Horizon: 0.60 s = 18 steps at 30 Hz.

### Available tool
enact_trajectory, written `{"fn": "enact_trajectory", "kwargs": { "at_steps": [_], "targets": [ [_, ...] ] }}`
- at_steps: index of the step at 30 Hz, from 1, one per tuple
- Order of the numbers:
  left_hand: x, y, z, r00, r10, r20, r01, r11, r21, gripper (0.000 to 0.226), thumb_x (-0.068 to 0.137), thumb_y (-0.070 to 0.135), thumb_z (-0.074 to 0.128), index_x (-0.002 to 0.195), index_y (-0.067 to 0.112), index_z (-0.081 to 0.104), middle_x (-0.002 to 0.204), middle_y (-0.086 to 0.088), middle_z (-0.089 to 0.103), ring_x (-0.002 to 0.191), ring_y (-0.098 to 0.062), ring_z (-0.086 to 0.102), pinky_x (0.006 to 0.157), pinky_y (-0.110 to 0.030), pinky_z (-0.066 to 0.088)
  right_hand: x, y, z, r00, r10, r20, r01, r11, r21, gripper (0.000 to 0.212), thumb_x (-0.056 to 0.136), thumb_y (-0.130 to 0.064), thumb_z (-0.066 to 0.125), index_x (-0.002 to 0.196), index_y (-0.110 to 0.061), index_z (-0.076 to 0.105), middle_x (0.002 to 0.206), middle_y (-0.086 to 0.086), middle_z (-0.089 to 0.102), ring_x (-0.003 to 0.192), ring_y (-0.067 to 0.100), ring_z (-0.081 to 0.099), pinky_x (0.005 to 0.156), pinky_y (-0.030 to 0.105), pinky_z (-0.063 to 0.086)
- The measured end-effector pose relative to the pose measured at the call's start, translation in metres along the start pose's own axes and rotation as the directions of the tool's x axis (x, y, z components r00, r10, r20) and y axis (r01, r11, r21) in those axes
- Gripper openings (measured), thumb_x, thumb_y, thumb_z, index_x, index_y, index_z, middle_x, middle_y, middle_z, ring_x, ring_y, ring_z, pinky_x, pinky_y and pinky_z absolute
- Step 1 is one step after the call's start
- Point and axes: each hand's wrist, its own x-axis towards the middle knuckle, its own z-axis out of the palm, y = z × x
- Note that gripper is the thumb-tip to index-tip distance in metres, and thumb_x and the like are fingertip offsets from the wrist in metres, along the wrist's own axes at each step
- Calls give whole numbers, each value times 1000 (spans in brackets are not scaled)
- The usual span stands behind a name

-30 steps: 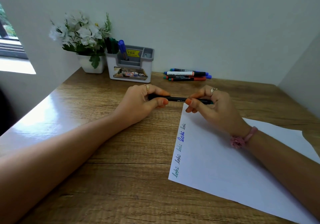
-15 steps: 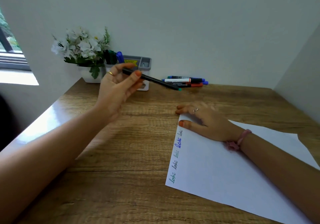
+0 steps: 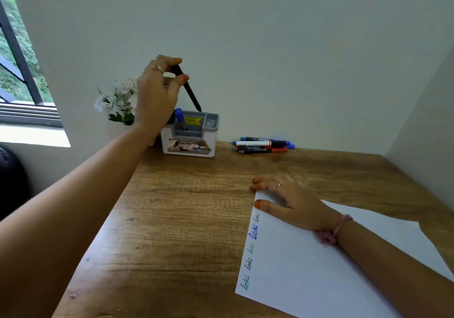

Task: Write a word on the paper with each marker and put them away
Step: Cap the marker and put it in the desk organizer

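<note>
My left hand (image 3: 157,89) is raised above the grey and white pen holder (image 3: 190,134) and pinches a thin black marker (image 3: 187,88) by its upper end. The marker slants down, its tip just at the holder's rim. A blue marker (image 3: 180,117) stands in the holder. My right hand (image 3: 292,203) lies flat on the top left corner of the white paper (image 3: 331,273), fingers straight. Several small words run along the paper's left edge in green and blue. A pile of several markers (image 3: 261,145) lies on the desk at the back wall.
A white pot of white flowers (image 3: 118,102) stands left of the holder, partly behind my left hand. The wooden desk (image 3: 177,219) is boxed in by white walls at the back and right. A window is at the far left.
My left hand carried the black marker from the desk's middle up and back over the pen holder, tipping it point down. My right hand let go of it and settled flat on the paper.
</note>
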Motion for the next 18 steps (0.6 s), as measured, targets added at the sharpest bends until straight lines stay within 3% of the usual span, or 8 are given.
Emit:
{"fn": "enact_trajectory", "kwargs": {
  "at_steps": [3, 8, 11, 16, 18],
  "targets": [
    [4, -10, 9, 996, 11, 92, -21, 993, 118, 23, 91, 12, 56, 112, 4, 58, 104, -11, 66, 67, -3, 54, 63, -7, 43, 0, 1, 0, 1000, -2, 1, 2, 1000, 7, 60, 78, -71, 29, 128, -43, 46, 138, -24, 42, 124, 0, 33, 98, 29, 18],
    [16, -5, 9, 993, -9, 119, -13, 983, 184, 24, 90, 13, 58, 112, 4, 59, 102, -11, 68, 80, -20, 65, 79, -25, 51, 2, 3, 0, 1000, -5, 7, 5, 1000, 20, 57, 80, -70, 31, 127, -43, 46, 138, -23, 42, 125, 1, 32, 101, 32, 20],
    [20, -3, 4, 986, 3, 169, -43, 971, 236, 25, 89, 15, 61, 112, 4, 60, 101, -13, 69, 82, -17, 63, 81, -22, 48, 2, 4, 1, 1000, -3, 11, 3, 1000, 27, 56, 81, -69, 33, 128, -43, 46, 138, -23, 41, 125, -1, 30, 100, 32, 19],
    [4, -11, 10, 948, -41, 316, -66, 945, 321, 26, 88, 17, 63, 111, 4, 62, 100, -15, 70, 80, -13, 60, 77, -21, 45, 2, 4, 1, 1000, -3, 2, 2, 1000, 25, 58, 79, -71, 30, 127, -44, 46, 138, -23, 42, 125, -1, 31, 103, 34, 22],
    [-2, -17, 15, 924, -84, 372, -75, 917, 392, 25, 90, 20, 60, 111, 6, 62, 97, -17, 70, 65, -13, 57, 67, -25, 45, 2, 4, 1, 1000, 1, 4, -1, 1000, 28, 58, 79, -71, 30, 127, -44, 46, 138, -22, 42, 125, -1, 30, 102, 33, 22]
  ]
}}
